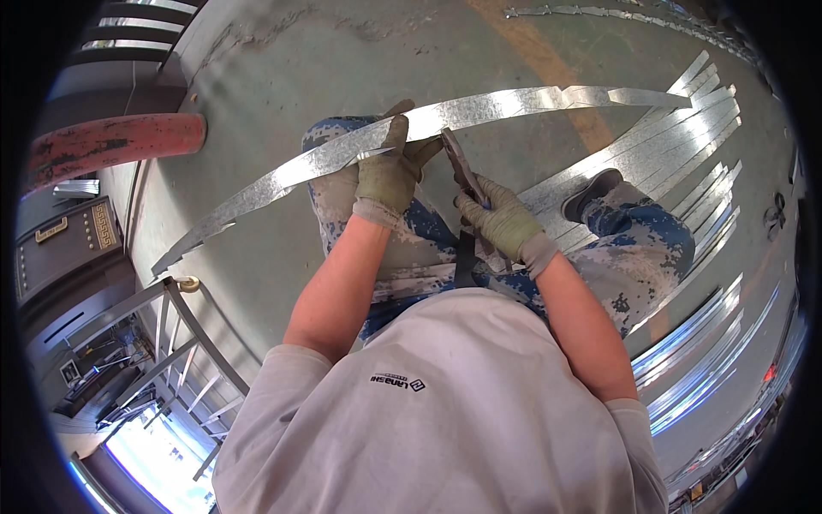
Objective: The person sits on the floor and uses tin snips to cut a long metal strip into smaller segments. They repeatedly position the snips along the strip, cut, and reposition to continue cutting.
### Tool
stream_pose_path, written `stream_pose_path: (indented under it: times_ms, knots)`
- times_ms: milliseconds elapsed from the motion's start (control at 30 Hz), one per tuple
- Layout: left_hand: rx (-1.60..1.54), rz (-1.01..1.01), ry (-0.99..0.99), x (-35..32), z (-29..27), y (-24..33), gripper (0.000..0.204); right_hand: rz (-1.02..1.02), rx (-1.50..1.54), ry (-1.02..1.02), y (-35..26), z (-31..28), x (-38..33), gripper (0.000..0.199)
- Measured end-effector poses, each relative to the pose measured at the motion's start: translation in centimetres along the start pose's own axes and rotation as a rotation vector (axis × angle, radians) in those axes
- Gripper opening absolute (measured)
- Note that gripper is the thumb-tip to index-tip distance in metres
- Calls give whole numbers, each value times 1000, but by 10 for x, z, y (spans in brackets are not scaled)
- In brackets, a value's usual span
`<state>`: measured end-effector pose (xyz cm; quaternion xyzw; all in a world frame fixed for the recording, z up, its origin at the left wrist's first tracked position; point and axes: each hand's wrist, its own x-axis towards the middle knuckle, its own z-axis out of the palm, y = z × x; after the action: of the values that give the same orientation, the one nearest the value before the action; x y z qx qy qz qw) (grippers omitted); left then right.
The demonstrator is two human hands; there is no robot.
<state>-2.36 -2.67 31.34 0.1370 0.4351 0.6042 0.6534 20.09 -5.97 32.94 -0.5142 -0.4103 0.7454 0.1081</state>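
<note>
A long, shiny sheet-metal strip (505,104) arches across the view, from the lower left to a stack of strips at the right. My left hand (385,182), in a dirty olive work glove, is closed on the strip's near edge, with a finger lying over its face. In the gloved right hand (507,224) are brown, rusty tin snips (461,163), gripped by the handles. Their blade end points up at the lower edge of the strip, just right of my left hand; whether the jaws touch the metal I cannot tell.
Flat metal strips (659,150) lie fanned on the green floor beyond my shoe (591,193), with more strips (693,351) at the right. A worn red tube (120,141) and a grey metal frame (184,325) stand at the left. A cut-off chain-like strip (599,13) lies far back.
</note>
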Motion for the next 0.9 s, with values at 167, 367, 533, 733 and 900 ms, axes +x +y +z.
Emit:
stream_pose_path:
  times_ms: [167,367,533,733,900]
  knots:
    - [-7,-16,-3,0,0,1,41,-92,-28,41,11,1,5,59]
    - [-15,-17,-11,0,-1,0,41,-106,-47,70,16,5,8,55]
    - [-8,-24,-3,1,-2,-1,42,-135,-127,57,5,3,2,53]
    - [-101,-163,22,9,6,-15,45,-116,-137,55,2,4,0,54]
    - [-78,-218,-43,15,11,-17,49,-13,-122,34,-10,2,-7,54]
